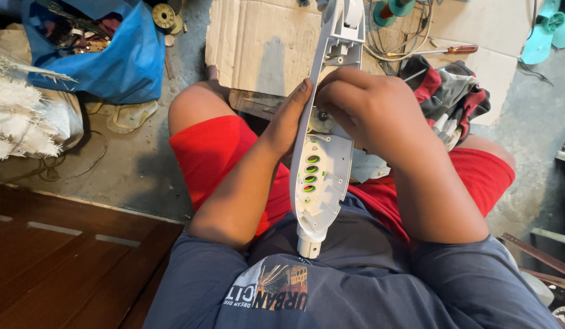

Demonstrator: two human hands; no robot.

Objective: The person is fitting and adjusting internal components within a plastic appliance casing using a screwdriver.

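Two bare hands on one long white plastic fan-stand housing (322, 164), laid lengthwise along the lap, open inner side up, round socket end resting against the dark blue T-shirt (355, 286), narrow far end reaching past the knees over the cardboard sheet (264, 42). Left hand (288, 119) pressed flat along the housing's left edge, palm turned inward, fingers straight and held together, tips pointing away from the body, forearm slanting up from the lower left across the red shorts (215, 152). Right hand (367, 106) hunched over the housing's middle from the right, wrist bent, knuckles up, fingers curled tight together down into the cavity; fingertips hidden beneath the hand, so whatever they pinch cannot be told. Four green oval push-buttons (311, 173) in a row inside the wider part of the housing, just below the right hand and uncovered. Beyond the knees, a red-handled screwdriver (444, 50) lying on the cardboard beside loose cables (392, 42). A red, black and grey cloth (453, 91) bunched just right of the right hand. Teal fan blades (547, 27) at top right, a blue plastic bag (105, 55) of parts at top left, white feathery material (20, 122) at far left, brown wooden furniture (63, 262) at lower left.
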